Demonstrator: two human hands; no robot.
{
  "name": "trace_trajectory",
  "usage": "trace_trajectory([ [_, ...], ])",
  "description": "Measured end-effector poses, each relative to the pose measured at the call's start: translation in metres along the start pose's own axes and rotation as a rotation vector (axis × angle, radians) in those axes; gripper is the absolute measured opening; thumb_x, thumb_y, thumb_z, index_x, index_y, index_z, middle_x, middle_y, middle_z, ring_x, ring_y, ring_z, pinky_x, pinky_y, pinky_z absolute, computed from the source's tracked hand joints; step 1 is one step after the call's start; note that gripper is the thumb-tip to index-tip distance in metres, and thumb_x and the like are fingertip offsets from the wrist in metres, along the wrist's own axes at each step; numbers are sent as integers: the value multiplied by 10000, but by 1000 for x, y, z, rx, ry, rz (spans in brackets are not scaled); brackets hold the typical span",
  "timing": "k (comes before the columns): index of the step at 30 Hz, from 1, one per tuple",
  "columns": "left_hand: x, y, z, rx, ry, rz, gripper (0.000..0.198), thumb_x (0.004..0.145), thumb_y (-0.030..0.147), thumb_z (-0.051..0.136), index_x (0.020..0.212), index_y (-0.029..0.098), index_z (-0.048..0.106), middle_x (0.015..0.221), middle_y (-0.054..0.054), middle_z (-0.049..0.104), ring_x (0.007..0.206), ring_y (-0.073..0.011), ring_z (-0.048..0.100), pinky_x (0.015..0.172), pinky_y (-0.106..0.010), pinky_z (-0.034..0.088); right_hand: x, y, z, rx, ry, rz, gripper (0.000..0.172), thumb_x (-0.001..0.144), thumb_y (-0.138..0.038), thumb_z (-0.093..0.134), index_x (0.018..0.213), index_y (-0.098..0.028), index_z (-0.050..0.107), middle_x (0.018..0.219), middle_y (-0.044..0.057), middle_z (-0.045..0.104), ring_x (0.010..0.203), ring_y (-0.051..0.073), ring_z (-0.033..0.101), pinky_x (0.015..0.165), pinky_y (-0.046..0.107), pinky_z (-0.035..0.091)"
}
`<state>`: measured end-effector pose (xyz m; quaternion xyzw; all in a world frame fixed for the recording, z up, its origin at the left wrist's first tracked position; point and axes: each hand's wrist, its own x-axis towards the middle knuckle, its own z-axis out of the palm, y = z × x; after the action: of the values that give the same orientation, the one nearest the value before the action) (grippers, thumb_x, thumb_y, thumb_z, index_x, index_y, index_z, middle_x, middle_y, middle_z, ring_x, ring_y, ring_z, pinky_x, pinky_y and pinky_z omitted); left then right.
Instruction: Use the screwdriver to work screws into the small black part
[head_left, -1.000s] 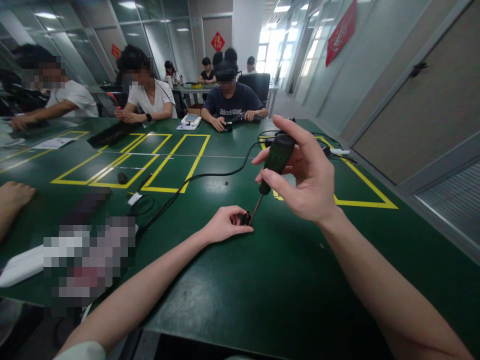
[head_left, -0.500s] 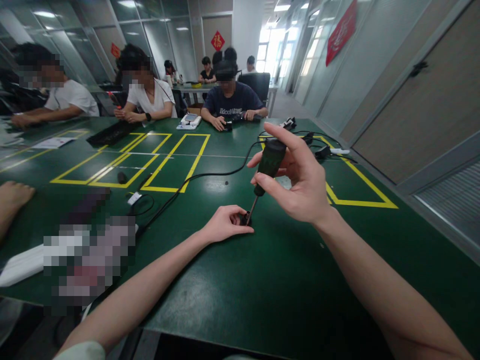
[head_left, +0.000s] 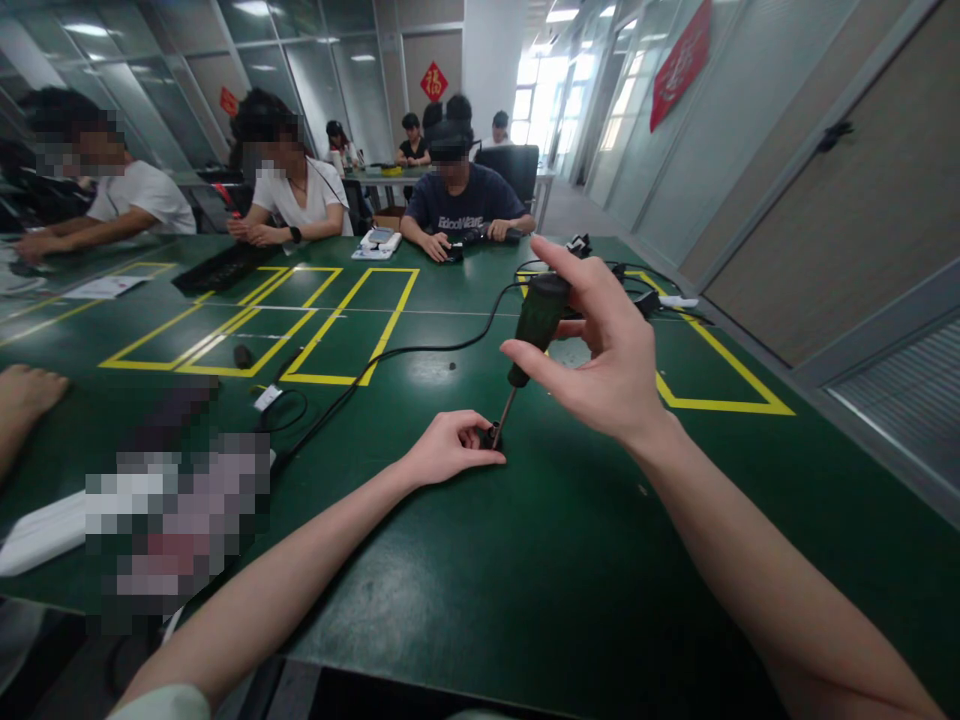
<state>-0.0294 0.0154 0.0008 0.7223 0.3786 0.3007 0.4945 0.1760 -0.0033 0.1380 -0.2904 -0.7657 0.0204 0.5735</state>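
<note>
My right hand (head_left: 611,350) is closed around the dark handle of a screwdriver (head_left: 538,318). Its index finger reaches over the butt end and the thumb lies along the near side. The thin metal shaft slants down and left, its tip in or against a small black part (head_left: 491,436) on the table. That part is pinched between the thumb and fingers of my left hand (head_left: 450,447), which rests on the green tabletop (head_left: 420,590). Most of the part is hidden by my fingers, so its kind cannot be made out.
A black cable (head_left: 420,349) crosses the table beyond my left hand. At left are a white object (head_left: 45,530), blurred items and another person's hand (head_left: 30,400). Yellow tape (head_left: 727,406) marks rectangles. Across the table, a person in a dark shirt (head_left: 465,205) handles a black device.
The fingers of my right hand have shifted on the screwdriver handle, with the thumb less curled. My left hand and the black part have stayed in place.
</note>
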Motion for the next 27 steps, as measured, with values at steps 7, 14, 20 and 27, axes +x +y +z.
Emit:
trace_trajectory([
  [7, -1, -1, -1, 6, -3, 9, 420, 731, 450, 973, 929, 136, 776, 704, 31, 641, 650, -119, 565, 656, -247, 472, 0, 0, -3, 102, -39, 46, 651, 945, -367, 788, 1556, -379, 566, 1365, 47, 754, 1097, 264, 786, 699, 346, 716],
  [14, -1, -4, -1, 17, -4, 25, 419, 738, 448, 969, 942, 137, 775, 710, 28, 646, 657, -122, 573, 656, -245, 476, -1, -4, -3, 177, -86, 37, 561, 981, -286, 724, 1524, -343, 596, 1349, 47, 784, 1117, 257, 796, 731, 356, 721],
  [20, 0, 0, -1, 46, 0, 17, 410, 739, 429, 966, 962, 139, 783, 711, 28, 644, 658, -123, 577, 656, -244, 475, -1, -2, -2, 60, -15, -33, 521, 915, -363, 824, 1415, -346, 681, 1348, 53, 744, 1052, 259, 782, 679, 353, 713],
  [27, -1, 2, -1, 42, -16, 1, 388, 759, 382, 936, 1014, 129, 789, 731, 23, 655, 648, -115, 567, 657, -245, 475, 0, 0, -4, -73, 42, -128, 561, 840, -506, 898, 1330, -330, 689, 1165, 49, 744, 917, 240, 746, 564, 332, 666],
])
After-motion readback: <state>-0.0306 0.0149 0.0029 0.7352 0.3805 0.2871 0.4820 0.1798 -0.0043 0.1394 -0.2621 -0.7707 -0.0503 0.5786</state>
